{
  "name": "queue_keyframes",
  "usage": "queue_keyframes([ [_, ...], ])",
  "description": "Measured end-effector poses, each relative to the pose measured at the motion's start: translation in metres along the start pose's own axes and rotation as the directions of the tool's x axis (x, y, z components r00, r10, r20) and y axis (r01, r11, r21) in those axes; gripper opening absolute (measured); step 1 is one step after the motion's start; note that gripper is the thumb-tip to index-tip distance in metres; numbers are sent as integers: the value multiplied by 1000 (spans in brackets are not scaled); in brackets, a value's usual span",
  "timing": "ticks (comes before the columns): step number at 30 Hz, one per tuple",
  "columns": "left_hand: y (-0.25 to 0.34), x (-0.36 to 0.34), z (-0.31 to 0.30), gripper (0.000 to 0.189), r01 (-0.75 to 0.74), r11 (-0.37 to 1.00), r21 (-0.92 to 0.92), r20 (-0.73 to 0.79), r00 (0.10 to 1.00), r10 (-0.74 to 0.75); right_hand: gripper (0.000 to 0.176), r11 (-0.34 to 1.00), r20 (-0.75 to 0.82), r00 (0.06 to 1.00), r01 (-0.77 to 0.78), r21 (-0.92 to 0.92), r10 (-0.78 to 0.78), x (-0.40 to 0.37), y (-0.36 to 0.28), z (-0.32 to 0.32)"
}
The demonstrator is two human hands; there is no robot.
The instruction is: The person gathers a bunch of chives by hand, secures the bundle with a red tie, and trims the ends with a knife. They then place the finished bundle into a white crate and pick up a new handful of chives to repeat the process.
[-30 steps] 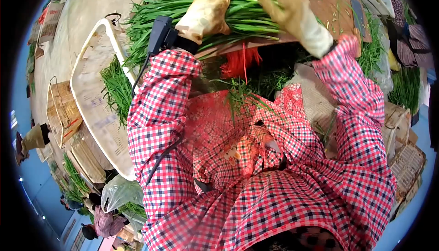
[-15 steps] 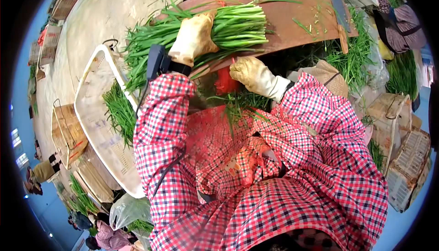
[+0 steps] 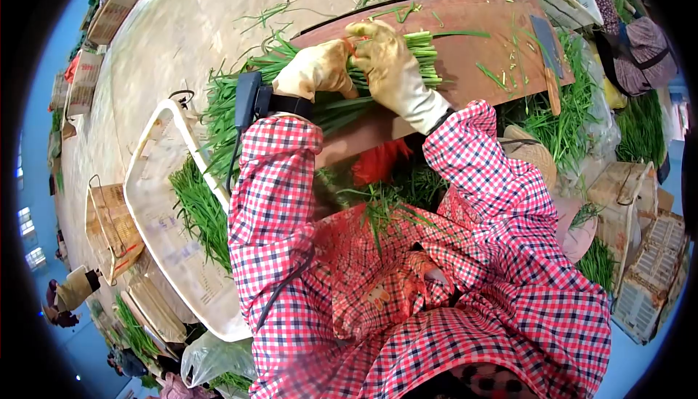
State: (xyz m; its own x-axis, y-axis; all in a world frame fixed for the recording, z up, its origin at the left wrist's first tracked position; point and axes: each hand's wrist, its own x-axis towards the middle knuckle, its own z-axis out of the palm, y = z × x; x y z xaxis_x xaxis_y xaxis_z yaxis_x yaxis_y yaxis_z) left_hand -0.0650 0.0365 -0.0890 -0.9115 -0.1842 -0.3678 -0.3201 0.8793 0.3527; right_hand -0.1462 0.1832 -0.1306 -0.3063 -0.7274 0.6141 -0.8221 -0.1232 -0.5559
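My left hand, in a stained cream glove, is closed around a bunch of garlic chives above a brown board. The cut pale ends point right and the green leaves spread left. Close beside it is my right hand, gloved too, its fingers curled over the bunch. A thin red tie shows between the two hands at the right fingertips; its full length is hidden. Below the board's near edge hangs a cluster of red ties.
The curved board carries a knife and chive scraps. Loose chives lie at right. A white basket with chives stands at left. Crates are stacked at lower right. Another person sits at upper right.
My right hand has moved up from below the board's edge onto the bunch, bringing a red tie beside my left hand. My left hand still grips the bunch.
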Motion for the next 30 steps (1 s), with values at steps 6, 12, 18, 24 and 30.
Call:
queue_keyframes([
  [6, 9, -7, -17, 65, -46, 998, -48, -58, 997, 43, 22, 757, 280, 924, -15, -653, 260, 19, 22, 8],
  [12, -13, -6, -16, 82, -222, 967, -127, -51, 975, 218, 24, 796, 230, 958, 5, -605, 169, 11, 29, 12],
  [18, 3, -25, -31, 87, -179, 969, -172, -28, 984, 176, 36, 841, 297, 889, -156, -518, 347, 17, 14, 0],
  [24, 13, -34, 18, 69, -299, 952, 72, -462, 835, 297, 23, 889, 203, 977, 32, -457, 69, 3, 28, 5],
  [30, -15, -28, 48, 75, -651, 588, 480, -235, 550, 802, 38, 749, 247, 928, 372, -548, -280, -29, 93, 24],
])
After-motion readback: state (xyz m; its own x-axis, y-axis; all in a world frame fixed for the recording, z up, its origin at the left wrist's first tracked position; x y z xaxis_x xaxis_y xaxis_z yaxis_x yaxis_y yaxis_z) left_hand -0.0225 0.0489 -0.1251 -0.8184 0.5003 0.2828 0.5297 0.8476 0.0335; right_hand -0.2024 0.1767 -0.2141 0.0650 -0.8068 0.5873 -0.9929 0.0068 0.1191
